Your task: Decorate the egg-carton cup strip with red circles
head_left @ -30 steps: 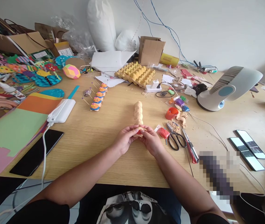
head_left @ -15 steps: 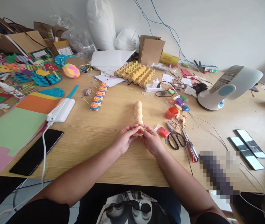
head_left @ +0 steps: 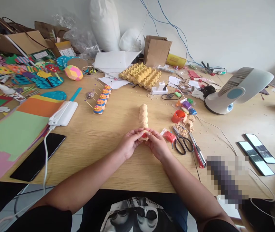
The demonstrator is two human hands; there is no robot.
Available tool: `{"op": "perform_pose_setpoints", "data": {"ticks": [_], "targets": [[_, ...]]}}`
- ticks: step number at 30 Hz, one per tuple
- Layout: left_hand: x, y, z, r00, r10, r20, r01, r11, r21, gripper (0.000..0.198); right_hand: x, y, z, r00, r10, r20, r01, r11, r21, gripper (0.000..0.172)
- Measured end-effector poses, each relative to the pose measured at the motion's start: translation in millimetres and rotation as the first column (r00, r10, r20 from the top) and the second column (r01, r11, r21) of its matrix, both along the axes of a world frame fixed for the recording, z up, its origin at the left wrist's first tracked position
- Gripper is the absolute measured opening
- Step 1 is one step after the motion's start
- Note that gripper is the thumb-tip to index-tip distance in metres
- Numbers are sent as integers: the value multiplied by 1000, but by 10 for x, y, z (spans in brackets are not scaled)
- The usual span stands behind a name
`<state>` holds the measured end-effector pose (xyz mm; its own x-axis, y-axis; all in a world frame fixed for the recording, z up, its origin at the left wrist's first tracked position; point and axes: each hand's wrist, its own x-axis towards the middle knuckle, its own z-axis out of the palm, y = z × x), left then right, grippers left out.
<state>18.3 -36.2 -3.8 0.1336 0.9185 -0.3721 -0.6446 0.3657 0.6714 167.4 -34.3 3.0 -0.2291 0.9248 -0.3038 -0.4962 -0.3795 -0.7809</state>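
Observation:
A bumpy, pale egg-carton strip (head_left: 143, 115) lies lengthwise on the table in front of me. My left hand (head_left: 130, 141) grips its near end from the left side. From the right, my right hand (head_left: 157, 143) is closed on the same end, both thumbs pressing at a red piece of clay (head_left: 143, 135) there. The fingers partly cover this end. To the right of my right hand lies a packet of red clay (head_left: 169, 137), beside black-handled scissors (head_left: 182, 143) and a utility knife (head_left: 199, 153).
A painted orange-and-blue caterpillar (head_left: 101, 100) stands to the left. Further back is a yellow egg tray (head_left: 141, 75). On the right are a red tape ring (head_left: 178, 116), a white fan (head_left: 236, 91) and two phones (head_left: 260, 149). A power bank (head_left: 64, 114) and black phone (head_left: 39, 156) lie left.
My thumbs and fingertips shift very slightly at the red clay. Everything else stays in place.

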Motion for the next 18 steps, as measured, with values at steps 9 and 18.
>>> {"op": "perform_pose_setpoints", "data": {"ticks": [9,18], "targets": [[-3,6,-14,1000,14,5,-14,1000,-19,27,-2,1,-1,999,-4,36,4,1000,21,40],[0,2,-1,1000,7,-5,-7,1000,1,28,6,-1,-19,1000,-7,6,7,1000,-10,37]]}}
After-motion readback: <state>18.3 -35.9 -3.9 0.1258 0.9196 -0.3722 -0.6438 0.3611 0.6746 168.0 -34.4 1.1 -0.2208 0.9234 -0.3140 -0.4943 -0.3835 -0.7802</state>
